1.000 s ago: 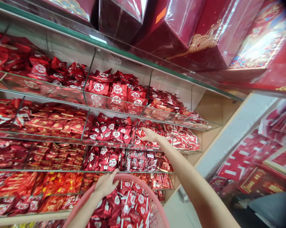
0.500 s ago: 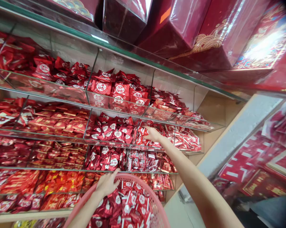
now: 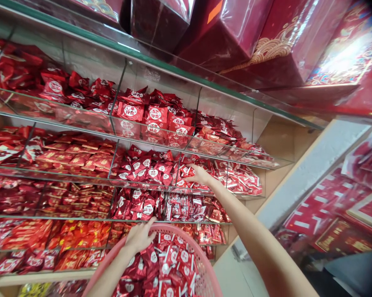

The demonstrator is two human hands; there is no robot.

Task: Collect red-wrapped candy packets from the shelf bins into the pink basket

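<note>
A pink plastic basket (image 3: 204, 260) with a perforated side stands below me, heaped with small red packets (image 3: 173, 260) bearing white labels. My left hand (image 3: 139, 237) is closed over its far rim, the thumb on the inner side. Up on the shelf, my right hand (image 3: 200, 175) reaches over a clear divider into a compartment. Its fingers and thumb are bent around red-and-white packets (image 3: 182, 172) there; the lower fingers are partly hidden, so how many packets are in the grip does not show.
Tiered shelves with clear dividers hold darker red packets (image 3: 142, 167), more red packets (image 3: 156, 115) above, and orange-yellow ones (image 3: 83, 235) lower left. A glass shelf edge (image 3: 173, 66) runs overhead, carrying large dark red boxes (image 3: 223, 33). Red printed goods (image 3: 316, 206) lie at the right.
The fingers of my right hand have drawn slightly closer around the packets in the same compartment. My left hand stays on the basket rim. The view has shifted a little.
</note>
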